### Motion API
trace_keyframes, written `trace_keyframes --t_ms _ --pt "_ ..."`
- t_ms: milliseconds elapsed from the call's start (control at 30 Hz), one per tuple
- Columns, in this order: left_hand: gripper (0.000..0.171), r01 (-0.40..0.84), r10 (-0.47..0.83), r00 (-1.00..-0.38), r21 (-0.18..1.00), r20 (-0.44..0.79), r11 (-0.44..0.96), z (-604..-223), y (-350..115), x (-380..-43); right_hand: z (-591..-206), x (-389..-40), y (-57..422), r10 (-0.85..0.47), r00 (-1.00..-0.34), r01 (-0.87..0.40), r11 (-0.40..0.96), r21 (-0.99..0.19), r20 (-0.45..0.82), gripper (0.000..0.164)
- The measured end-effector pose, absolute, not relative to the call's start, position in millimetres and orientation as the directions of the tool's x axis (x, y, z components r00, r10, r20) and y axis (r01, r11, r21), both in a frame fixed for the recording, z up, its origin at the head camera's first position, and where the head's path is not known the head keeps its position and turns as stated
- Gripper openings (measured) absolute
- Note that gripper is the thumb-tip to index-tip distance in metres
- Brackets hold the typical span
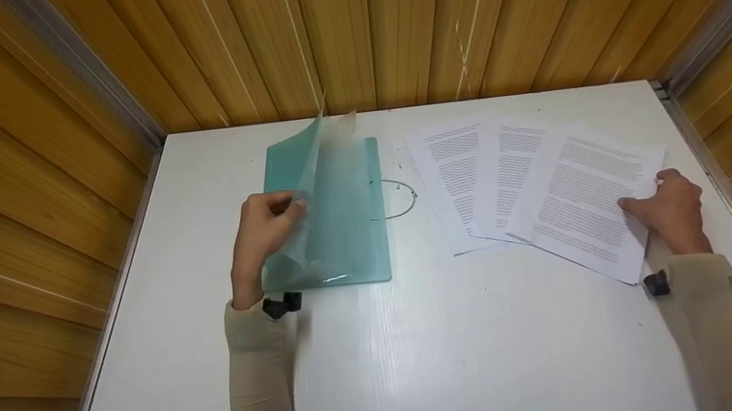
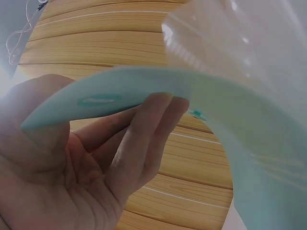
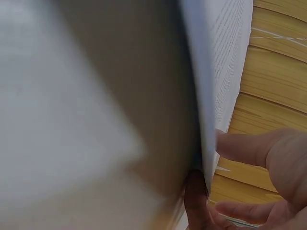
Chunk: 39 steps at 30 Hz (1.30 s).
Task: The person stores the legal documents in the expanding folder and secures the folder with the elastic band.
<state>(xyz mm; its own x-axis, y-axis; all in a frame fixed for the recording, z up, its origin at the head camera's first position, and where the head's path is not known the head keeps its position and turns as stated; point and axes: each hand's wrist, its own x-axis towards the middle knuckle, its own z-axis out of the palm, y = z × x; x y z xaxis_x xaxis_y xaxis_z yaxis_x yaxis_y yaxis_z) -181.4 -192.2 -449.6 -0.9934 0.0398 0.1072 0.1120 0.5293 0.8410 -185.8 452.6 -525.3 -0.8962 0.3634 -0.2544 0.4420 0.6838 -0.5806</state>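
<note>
On the left half of the table lies a teal plastic folder (image 1: 352,234) with clear sleeves inside. My left hand (image 1: 270,227) pinches its raised cover and a clear sheet between thumb and fingers; in the left wrist view the teal cover (image 2: 139,86) bends over the fingers (image 2: 139,139). To the right, several printed sheets lie fanned in three overlapping groups. My right hand (image 1: 673,208) grips the right edge of the rightmost papers (image 1: 593,200), thumb on top. From the right wrist, a finger (image 3: 195,199) shows under the lifted papers (image 3: 225,62).
A thin cord loop (image 1: 413,193) sticks out from the folder's right side. The left papers (image 1: 459,174) and middle papers (image 1: 512,161) lie between folder and right hand. Wood-patterned panels (image 1: 401,29) border the white table (image 1: 411,359) at the back and sides.
</note>
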Motion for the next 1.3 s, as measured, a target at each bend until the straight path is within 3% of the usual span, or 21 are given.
trace_keyframes --t_ms 200,500,933,1133,1200,1300 --pt "0.027 0.109 0.038 -0.994 0.838 0.105 0.535 -449.4 -192.0 -181.9 -524.2 -187.7 460.1 0.350 -0.897 0.442 0.677 -0.589 -0.270 0.090" --pt "0.028 0.104 0.029 -0.994 0.840 0.105 0.533 -448.9 -192.9 -182.2 -524.5 -189.8 474.9 0.375 -0.879 0.475 0.637 -0.607 -0.295 0.066" --pt "0.029 0.091 0.026 -0.996 0.839 0.091 0.536 -447.7 -190.4 -182.8 -532.2 -193.0 495.3 0.344 -0.815 0.575 0.374 -0.727 -0.467 0.065" --pt "0.028 0.096 0.030 -0.995 0.841 0.094 0.532 -447.6 -190.4 -182.2 -529.9 -189.2 497.0 0.318 -0.800 0.591 0.266 -0.761 -0.510 0.035" --pt "0.028 0.096 0.031 -0.995 0.841 0.094 0.533 -448.0 -190.6 -182.1 -528.7 -188.4 496.8 0.310 -0.795 0.597 0.242 -0.765 -0.522 0.034" --pt "0.029 0.099 0.033 -0.995 0.839 0.096 0.535 -448.7 -190.9 -182.1 -527.2 -187.6 496.0 0.301 -0.787 0.612 0.259 -0.748 -0.539 0.051"
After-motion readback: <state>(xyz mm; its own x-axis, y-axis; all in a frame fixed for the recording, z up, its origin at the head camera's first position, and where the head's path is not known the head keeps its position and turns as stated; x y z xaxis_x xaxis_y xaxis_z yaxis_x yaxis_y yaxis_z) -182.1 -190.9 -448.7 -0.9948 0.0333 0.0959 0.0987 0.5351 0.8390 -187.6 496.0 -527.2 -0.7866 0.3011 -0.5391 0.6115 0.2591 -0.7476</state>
